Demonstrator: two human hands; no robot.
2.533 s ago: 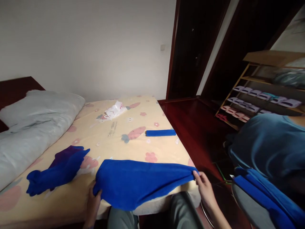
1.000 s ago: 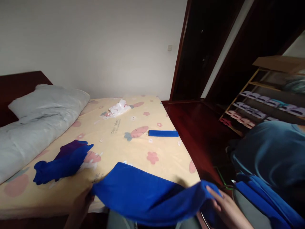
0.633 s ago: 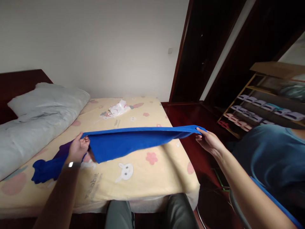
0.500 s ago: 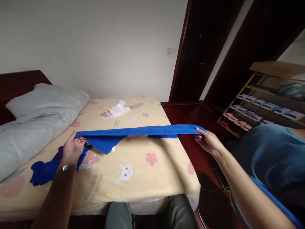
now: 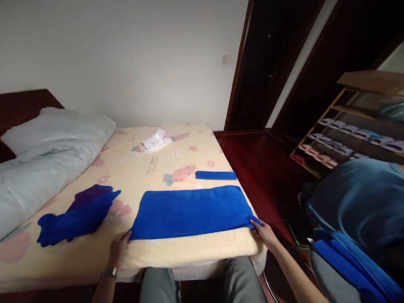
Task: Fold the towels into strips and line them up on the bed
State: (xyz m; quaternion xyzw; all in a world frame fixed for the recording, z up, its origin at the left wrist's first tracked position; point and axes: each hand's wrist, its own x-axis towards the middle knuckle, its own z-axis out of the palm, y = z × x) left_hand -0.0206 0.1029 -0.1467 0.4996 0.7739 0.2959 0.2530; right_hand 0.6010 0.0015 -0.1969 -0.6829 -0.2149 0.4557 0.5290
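Note:
A blue towel (image 5: 191, 211) lies spread flat as a wide rectangle near the front of the bed. Its near left corner is pinched by my left hand (image 5: 119, 249). At the near right corner, my right hand (image 5: 262, 232) grips a bunched bit of the same towel. Just beyond it lies a narrow, folded blue towel (image 5: 216, 175) with a small white tag at its left end. To the left, a crumpled heap of blue and purple cloth (image 5: 78, 216) rests on the sheet.
The bed (image 5: 189, 248) has a yellow patterned sheet. A white plastic bag (image 5: 156, 141) lies farther back, and a grey quilt (image 5: 47, 168) fills the left side. On the right are blue cloths (image 5: 353, 265) on a chair, a dark blue draped bulk (image 5: 360, 198) and a shoe rack (image 5: 334, 109).
Both hands have come down and toward me, laying the towel, earlier stretched in the air, flat on the bed. The folded towel behind it now shows fully.

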